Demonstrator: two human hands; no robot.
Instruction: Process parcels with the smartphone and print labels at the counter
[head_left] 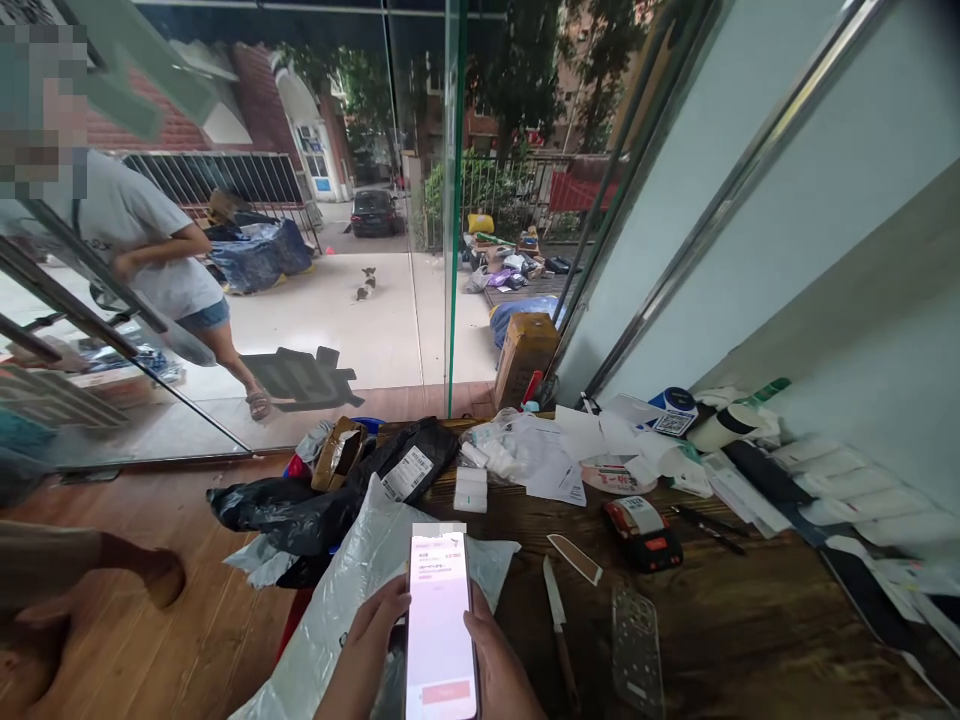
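Thumbs first: left thumb on one long edge, right thumb by the other, the left hand and right hand closed around a lit phone; the rest of the fingers are tucked out of sight, so their curl I can't tell; the phone sits squarely between the palms, long axis pointing away from the body, neither hand nearer; beneath and left, a pale plastic parcel; just right, a knife, then a clear phone case on the dark wooden table.
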